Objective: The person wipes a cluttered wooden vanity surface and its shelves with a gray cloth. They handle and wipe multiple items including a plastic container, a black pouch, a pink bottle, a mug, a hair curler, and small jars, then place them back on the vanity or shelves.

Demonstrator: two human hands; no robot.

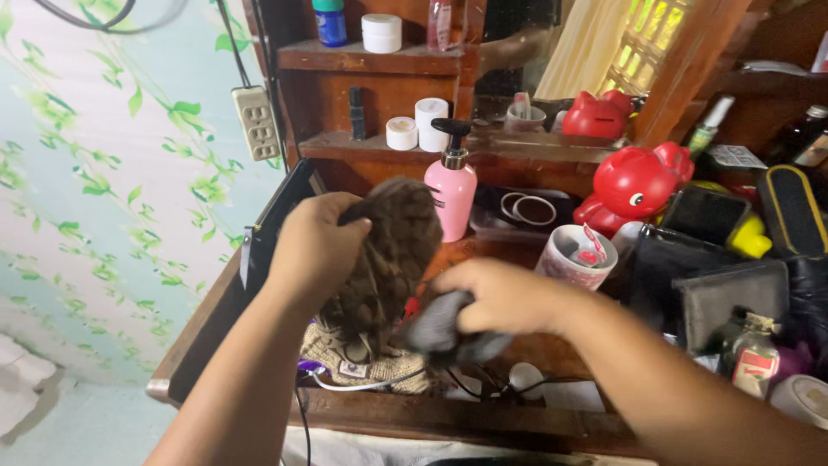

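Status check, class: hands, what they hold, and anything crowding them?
Left hand grips brown patterned shoe. Right hand presses grey cloth against it. Pink pump bottle close behind.

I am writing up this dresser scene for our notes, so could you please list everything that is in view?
Patterned shoe: one, brown, held upright above the dresser.
Cloth: one, grey, against the shoe's lower part.
Knitted item: one, beige, under the shoe.
Pump bottle: one, pink with black pump, behind the shoe.
Piggy bank: one, red, right of the bottle; its reflection shows in the mirror.
Cup: one, pink-patterned, front of the piggy bank.
Round jars: two, white, lower shelf.
Power strip: one, cream, on the leaf-patterned wall.
Dresser: one, dark wood.
Left hand: grips the shoe.
Right hand: holds the cloth.
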